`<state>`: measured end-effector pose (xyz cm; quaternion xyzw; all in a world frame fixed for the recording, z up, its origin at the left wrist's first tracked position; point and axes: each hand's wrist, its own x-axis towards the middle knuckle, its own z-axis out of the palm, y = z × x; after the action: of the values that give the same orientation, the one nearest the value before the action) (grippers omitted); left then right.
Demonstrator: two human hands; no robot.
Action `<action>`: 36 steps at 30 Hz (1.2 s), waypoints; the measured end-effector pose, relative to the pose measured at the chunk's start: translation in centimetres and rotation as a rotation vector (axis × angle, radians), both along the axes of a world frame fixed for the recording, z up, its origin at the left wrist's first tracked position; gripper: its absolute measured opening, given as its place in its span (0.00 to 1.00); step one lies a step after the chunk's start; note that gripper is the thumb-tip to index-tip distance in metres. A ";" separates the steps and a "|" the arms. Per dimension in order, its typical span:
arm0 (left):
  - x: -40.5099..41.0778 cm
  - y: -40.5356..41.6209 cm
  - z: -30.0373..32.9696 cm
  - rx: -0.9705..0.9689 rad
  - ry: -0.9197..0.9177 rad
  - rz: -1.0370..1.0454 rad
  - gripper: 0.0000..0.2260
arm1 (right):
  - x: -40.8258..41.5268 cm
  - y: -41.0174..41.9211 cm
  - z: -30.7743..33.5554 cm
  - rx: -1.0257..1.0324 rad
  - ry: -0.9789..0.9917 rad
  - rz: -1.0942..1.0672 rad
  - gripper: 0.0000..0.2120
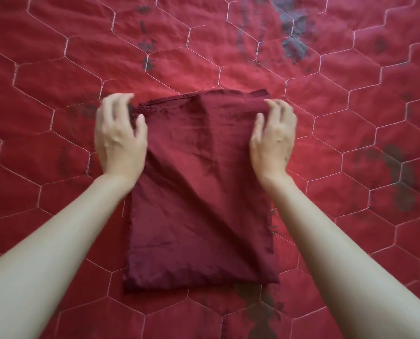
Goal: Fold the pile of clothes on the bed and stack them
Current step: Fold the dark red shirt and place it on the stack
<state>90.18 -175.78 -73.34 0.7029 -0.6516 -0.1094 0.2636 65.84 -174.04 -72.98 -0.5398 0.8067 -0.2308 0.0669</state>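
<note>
A dark maroon cloth (199, 192) lies folded into a tall rectangle in the middle of the red quilted bed (57, 69). My left hand (119, 138) is at its far left corner, blurred, with curled fingers over the edge and the thumb on the fabric. At the far right corner my right hand (272, 138) pinches the cloth, its fingers hooked over the folded edge and its thumb on top. Both forearms reach in from the near side along the cloth's two long edges.
The quilt has white hexagon stitching and dark grey printed patches (292, 33) at the far right, the right side and near the front edge. No other clothes or stack are in view.
</note>
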 end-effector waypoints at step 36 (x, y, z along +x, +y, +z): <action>-8.0 9.6 -2.5 0.204 -0.415 -0.411 0.25 | 6.4 7.3 -3.3 0.151 0.151 0.324 0.23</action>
<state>82.15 -166.20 -75.81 0.5866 -0.8056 -0.0791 0.0253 72.22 -166.70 -76.25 -0.6717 0.7272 -0.1150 0.0828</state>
